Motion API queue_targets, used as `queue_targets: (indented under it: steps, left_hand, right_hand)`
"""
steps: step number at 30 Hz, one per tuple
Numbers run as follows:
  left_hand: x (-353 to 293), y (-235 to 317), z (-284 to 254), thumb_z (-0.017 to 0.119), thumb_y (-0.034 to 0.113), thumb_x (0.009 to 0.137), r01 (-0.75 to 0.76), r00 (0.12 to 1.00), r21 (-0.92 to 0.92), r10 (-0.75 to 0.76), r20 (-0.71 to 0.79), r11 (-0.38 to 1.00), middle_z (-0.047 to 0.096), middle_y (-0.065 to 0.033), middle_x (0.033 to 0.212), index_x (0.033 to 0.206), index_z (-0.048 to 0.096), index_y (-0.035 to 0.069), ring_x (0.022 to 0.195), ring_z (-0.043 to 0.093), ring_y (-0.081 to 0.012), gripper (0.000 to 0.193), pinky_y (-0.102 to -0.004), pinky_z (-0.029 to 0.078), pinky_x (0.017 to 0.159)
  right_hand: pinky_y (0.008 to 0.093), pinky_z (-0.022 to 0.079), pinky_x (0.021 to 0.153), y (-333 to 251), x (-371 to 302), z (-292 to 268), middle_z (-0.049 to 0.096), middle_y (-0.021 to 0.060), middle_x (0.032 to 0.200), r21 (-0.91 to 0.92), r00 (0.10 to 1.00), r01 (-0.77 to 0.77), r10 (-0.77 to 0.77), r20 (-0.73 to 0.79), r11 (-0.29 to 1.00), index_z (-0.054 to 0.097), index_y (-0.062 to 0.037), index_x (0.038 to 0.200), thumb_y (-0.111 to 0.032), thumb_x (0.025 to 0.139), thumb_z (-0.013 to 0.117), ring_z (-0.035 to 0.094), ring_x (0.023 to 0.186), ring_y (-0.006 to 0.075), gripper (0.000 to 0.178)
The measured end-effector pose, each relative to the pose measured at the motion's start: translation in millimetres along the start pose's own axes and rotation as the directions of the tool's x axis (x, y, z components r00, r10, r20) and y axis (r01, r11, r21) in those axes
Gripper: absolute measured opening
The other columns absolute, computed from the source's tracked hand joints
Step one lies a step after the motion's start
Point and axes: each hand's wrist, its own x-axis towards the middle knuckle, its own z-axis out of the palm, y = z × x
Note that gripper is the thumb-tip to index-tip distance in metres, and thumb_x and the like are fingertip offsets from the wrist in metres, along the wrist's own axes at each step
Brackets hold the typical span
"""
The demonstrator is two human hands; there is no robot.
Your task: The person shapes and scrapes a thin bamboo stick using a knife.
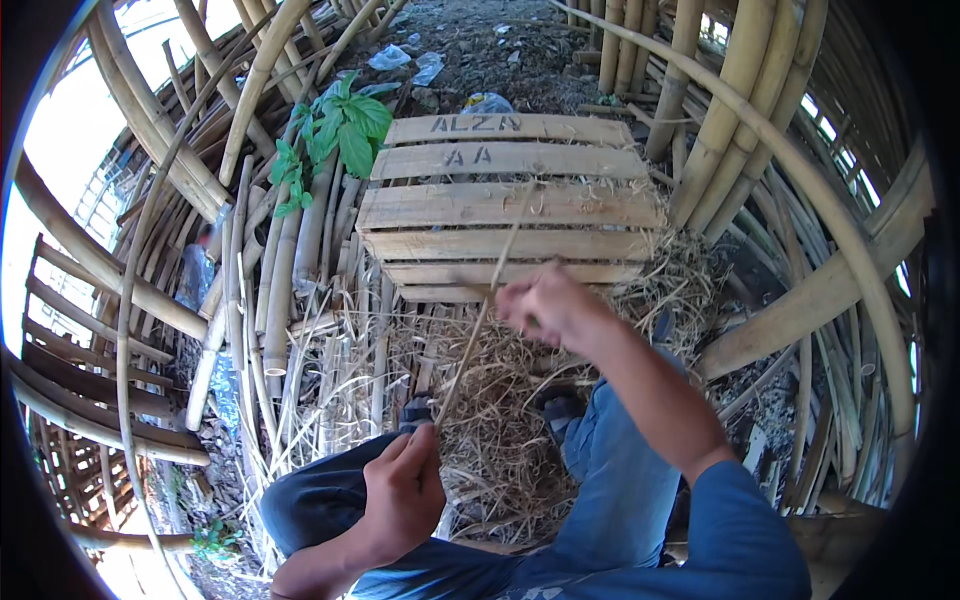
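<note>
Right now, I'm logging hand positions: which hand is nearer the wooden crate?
The right hand; the left hand, gripping the bamboo strip, is farther back.

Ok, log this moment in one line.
left hand: gripping thin strip | right hand: at strip, grip blurred | ahead: wooden crate | below: shavings

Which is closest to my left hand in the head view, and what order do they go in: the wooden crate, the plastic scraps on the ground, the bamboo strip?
1. Bamboo strip: its lower end is in your left hand.
2. Wooden crate: ahead of you.
3. Plastic scraps: farthest, on the ground beyond the crate.
</note>
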Motion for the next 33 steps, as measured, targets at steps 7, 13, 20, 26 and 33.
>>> queue_targets:
  steps: [7, 13, 20, 26, 33]
  left_hand:
    - [1, 4, -3, 0.055, -0.007, 0.084, -0.011, 0.996, -0.054, 0.006, -0.091, 0.998, 0.051, -0.0158, 0.064, 0.097, 0.058, -0.005, 0.05, 0.049, -0.0259, 0.014, -0.0296, 0.039, 0.047]
    - [5, 9, -11, 0.055, -0.008, 0.083, 0.002, 0.997, -0.07, -0.007, -0.075, 0.998, 0.053, -0.0158, 0.065, 0.098, 0.058, -0.006, 0.05, 0.052, -0.0235, 0.015, -0.0289, 0.04, 0.047]
    - [7, 5, -10, 0.054, -0.006, 0.086, 0.003, 0.995, -0.105, -0.014, -0.102, 0.994, 0.057, -0.0147, 0.068, 0.1, 0.059, -0.006, 0.055, 0.054, -0.0181, 0.015, -0.0281, 0.042, 0.051]
    - [17, 5, -19, 0.049, 0.008, 0.095, 0.391, 0.914, -0.615, -0.366, 0.174, 0.685, 0.057, -0.0003, 0.073, 0.114, 0.058, -0.004, 0.06, 0.045, -0.002, 0.024, -0.019, 0.038, 0.051]
    - [17, 0, -10, 0.047, 0.011, 0.097, 0.529, 0.847, -0.747, -0.292, 0.443, 0.403, 0.059, -0.0021, 0.08, 0.117, 0.056, -0.003, 0.056, 0.046, -0.0028, 0.026, -0.0176, 0.037, 0.049]
  right_hand:
    - [0.0252, 0.024, 0.031, -9, -2, -20, 0.052, 0.0059, 0.06, 0.064, 0.995, 0.005, -0.012, 0.099, 0.998, 0.057, 0.0012, 0.076, 0.004, 0.079, 0.051, 0.038, 0.039, 0.0089, 0.007]
    - [0.0239, 0.024, 0.031, -3, -3, -11, 0.052, 0.0061, 0.06, 0.068, 0.996, 0.063, -0.067, 0.058, 0.996, 0.056, 0.0035, 0.074, 0.007, 0.074, 0.045, 0.036, 0.037, 0.0085, 0.011]
    - [0.0218, 0.024, 0.033, -3, 11, -27, 0.051, 0.0015, 0.062, 0.365, 0.899, 0.36, -0.215, -0.381, 0.859, 0.057, -0.0027, 0.079, -0.015, 0.092, 0.052, 0.038, 0.04, 0.0065, 0.018]
    - [0.0207, 0.026, 0.035, 11, -7, 22, 0.046, -0.0028, 0.055, 0.386, 0.961, 0.27, -0.219, -0.171, 0.882, 0.059, -0.003, 0.081, -0.032, 0.086, 0.067, 0.036, 0.038, 0.0051, 0.03]
    - [0.0223, 0.028, 0.036, 6, -13, 39, 0.045, -0.0041, 0.054, 0.371, 0.953, 0.242, -0.292, 0.085, 0.896, 0.062, -0.0013, 0.086, -0.017, 0.085, 0.066, 0.037, 0.039, 0.0047, 0.016]
